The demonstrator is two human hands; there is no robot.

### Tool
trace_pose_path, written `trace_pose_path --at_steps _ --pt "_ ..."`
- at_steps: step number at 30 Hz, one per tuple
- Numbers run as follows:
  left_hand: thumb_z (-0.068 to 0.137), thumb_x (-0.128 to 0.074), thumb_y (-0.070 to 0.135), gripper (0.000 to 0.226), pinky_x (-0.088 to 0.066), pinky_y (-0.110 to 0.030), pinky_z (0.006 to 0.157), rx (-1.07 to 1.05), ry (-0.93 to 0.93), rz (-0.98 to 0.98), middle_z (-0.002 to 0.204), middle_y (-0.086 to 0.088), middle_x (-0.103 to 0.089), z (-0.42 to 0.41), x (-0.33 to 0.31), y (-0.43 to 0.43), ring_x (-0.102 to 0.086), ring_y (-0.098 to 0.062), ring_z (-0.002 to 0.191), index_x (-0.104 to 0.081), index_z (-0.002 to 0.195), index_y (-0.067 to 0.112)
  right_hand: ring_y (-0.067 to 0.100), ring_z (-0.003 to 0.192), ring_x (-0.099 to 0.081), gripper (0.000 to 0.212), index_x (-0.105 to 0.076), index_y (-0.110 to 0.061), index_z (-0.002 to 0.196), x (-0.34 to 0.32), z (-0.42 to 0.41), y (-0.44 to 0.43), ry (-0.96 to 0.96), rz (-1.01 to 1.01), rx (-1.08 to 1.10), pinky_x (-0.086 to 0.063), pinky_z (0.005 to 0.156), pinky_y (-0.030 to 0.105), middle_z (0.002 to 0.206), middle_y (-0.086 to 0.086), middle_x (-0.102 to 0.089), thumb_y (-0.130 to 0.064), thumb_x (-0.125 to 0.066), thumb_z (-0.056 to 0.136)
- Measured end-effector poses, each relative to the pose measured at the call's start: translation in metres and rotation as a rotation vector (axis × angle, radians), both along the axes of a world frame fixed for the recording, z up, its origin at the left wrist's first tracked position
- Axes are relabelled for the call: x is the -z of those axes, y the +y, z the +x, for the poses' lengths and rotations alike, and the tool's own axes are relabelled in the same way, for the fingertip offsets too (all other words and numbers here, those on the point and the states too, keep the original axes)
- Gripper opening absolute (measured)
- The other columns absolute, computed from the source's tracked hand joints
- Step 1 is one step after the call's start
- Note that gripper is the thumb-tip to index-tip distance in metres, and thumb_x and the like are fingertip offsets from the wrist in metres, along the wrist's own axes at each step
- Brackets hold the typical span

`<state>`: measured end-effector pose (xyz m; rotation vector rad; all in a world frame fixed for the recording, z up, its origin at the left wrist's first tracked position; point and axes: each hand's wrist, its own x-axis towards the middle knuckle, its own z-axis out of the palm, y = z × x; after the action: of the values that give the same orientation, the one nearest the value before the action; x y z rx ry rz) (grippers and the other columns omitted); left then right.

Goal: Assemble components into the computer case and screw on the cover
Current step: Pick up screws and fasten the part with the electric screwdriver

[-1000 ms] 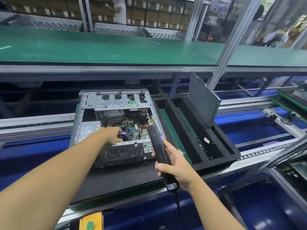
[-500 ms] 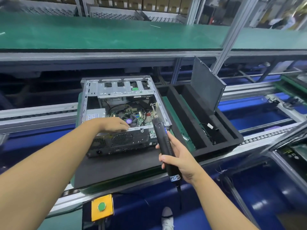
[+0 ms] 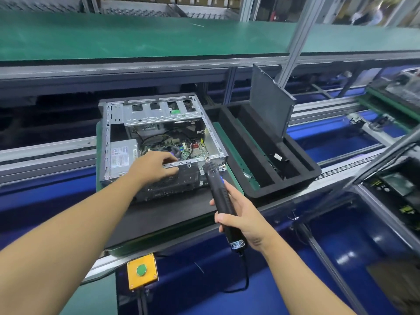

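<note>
Left hand (image 3: 154, 165) on computer case (image 3: 159, 142) rim, right hand (image 3: 243, 220) gripping electric screwdriver (image 3: 221, 198)

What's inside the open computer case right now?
Visible: silver power supply, green circuit board, black cables, metal drive cage. The left hand covers part of the board; what lies beneath is hidden.

The left hand (image 3: 151, 166) rests on the open computer case (image 3: 159, 142) rim while the right hand (image 3: 241, 220) grips an electric screwdriver (image 3: 221, 198) at its corner.
</note>
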<state>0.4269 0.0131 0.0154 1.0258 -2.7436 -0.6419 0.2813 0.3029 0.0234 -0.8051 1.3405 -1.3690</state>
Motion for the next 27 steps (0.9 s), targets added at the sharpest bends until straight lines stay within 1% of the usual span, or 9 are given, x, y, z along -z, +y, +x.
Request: trace_pose_path --at_steps 1,3,6,9,13,17,19,22,27 --pt "0.081 -0.067 0.055 0.025 -0.051 -0.03 0.074 -0.037 0.016 -0.006 0.103 0.023 -0.066 0.0 0.001 0.003 -0.061 -0.009 0.092 -0.063 0.104 0.046 0.022 0.084 -0.062 0.082 -0.047 -0.048 0.144 0.0 0.0 0.0 0.008 0.002 -0.004 -0.055 0.073 0.037 0.119 0.007 -0.07 -0.007 -0.077 0.08" --pt "0.077 -0.062 0.06 0.025 -0.043 -0.026 0.063 -0.102 0.032 -0.07 0.089 0.027 -0.06 0.0 0.003 0.01 -0.055 -0.007 0.08 -0.059 0.099 0.048 0.023 0.083 -0.062 0.087 -0.04 -0.041 0.152 0.002 0.001 0.001 0.022 0.02 -0.014 -0.055 0.074 0.039 0.119 0.007 -0.07 -0.004 -0.075 0.082" --pt "0.073 -0.058 0.064 0.031 -0.038 -0.026 0.064 -0.14 0.041 -0.093 0.084 0.029 -0.056 0.001 0.005 0.014 -0.052 -0.006 0.076 -0.059 0.1 0.05 0.025 0.083 -0.061 0.091 -0.033 -0.034 0.158 0.005 0.0 0.001 0.032 0.031 -0.036 -0.055 0.075 0.042 0.12 0.009 -0.068 -0.003 -0.074 0.083" --pt "0.07 -0.058 0.064 0.032 -0.039 -0.027 0.067 -0.145 0.051 -0.05 0.087 0.03 -0.056 0.001 0.005 0.01 -0.052 -0.005 0.081 -0.059 0.1 0.051 0.025 0.08 -0.061 0.091 -0.033 -0.035 0.158 0.007 -0.001 0.001 0.042 0.032 -0.053 -0.055 0.075 0.041 0.121 0.009 -0.068 -0.004 -0.075 0.083" --pt "0.069 -0.056 0.064 0.032 -0.049 -0.03 0.074 -0.13 0.048 -0.005 0.095 0.03 -0.061 -0.001 0.005 0.009 -0.058 -0.005 0.09 -0.057 0.099 0.055 0.026 0.08 -0.06 0.09 -0.038 -0.04 0.155 0.013 0.0 -0.002 0.033 0.025 -0.076 -0.055 0.075 0.042 0.12 0.009 -0.068 -0.009 -0.077 0.081" --pt "0.071 -0.053 0.065 0.037 -0.047 -0.028 0.07 -0.13 0.06 -0.045 0.1 0.028 -0.066 0.0 0.007 0.011 -0.059 -0.006 0.085 -0.06 0.105 0.052 0.025 0.082 -0.061 0.089 -0.038 -0.041 0.155 0.018 0.002 -0.008 0.039 0.045 -0.105 -0.055 0.075 0.042 0.121 0.008 -0.068 -0.011 -0.077 0.08" --pt "0.074 -0.056 0.063 0.035 -0.049 -0.029 0.072 -0.136 0.063 -0.069 0.103 0.027 -0.067 0.0 0.008 0.012 -0.061 -0.007 0.088 -0.061 0.106 0.051 0.023 0.082 -0.062 0.09 -0.037 -0.041 0.155 0.021 0.004 -0.01 0.03 0.053 -0.111 -0.056 0.073 0.04 0.12 0.007 -0.068 -0.012 -0.077 0.08" --pt "0.075 -0.058 0.062 0.033 -0.051 -0.03 0.072 -0.155 0.067 -0.078 0.099 0.024 -0.069 0.0 0.008 0.012 -0.063 -0.009 0.088 -0.062 0.105 0.05 0.022 0.079 -0.062 0.086 -0.04 -0.045 0.152 0.025 0.007 -0.013 0.031 0.054 -0.135 -0.056 0.073 0.039 0.12 0.007 -0.068 -0.009 -0.076 0.082" --pt "0.074 -0.056 0.064 0.033 -0.046 -0.028 0.066 -0.16 0.086 -0.106 0.097 0.024 -0.069 0.001 0.01 0.012 -0.061 -0.009 0.084 -0.062 0.104 0.052 0.024 0.087 -0.062 0.086 -0.042 -0.049 0.15 0.03 0.009 -0.015 0.057 0.062 -0.161 -0.056 0.074 0.042 0.12 0.005 -0.069 -0.008 -0.075 0.082"
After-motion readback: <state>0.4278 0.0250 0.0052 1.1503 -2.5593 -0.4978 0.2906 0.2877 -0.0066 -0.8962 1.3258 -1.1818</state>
